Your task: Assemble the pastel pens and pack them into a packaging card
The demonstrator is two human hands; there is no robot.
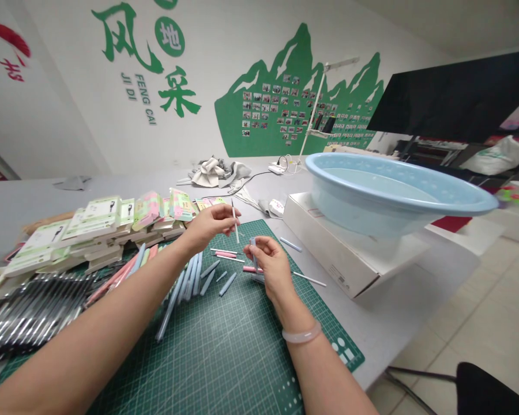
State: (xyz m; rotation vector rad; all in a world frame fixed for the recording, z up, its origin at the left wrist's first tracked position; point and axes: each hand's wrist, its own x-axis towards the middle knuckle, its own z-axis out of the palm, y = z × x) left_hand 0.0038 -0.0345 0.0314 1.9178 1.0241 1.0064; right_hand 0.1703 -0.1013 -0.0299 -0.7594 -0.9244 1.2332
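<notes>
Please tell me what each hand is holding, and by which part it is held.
The left hand pinches a thin white rod near its upper part. The right hand grips a pale blue plastic tube by its lower part, which the fingers hide.

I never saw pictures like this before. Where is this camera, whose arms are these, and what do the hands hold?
This picture comes from a camera worn on a person's head, looking forward and down, so the two arms belong to the wearer. The left hand pinches a thin white stick. The right hand, with a pale bangle on its wrist, holds a small pale blue piece. Under the hands lies a green cutting mat, with slim pale blue tubes scattered on it. Stacked packets lie to the left, and a pale blue plastic basin sits on a white box to the right.
</notes>
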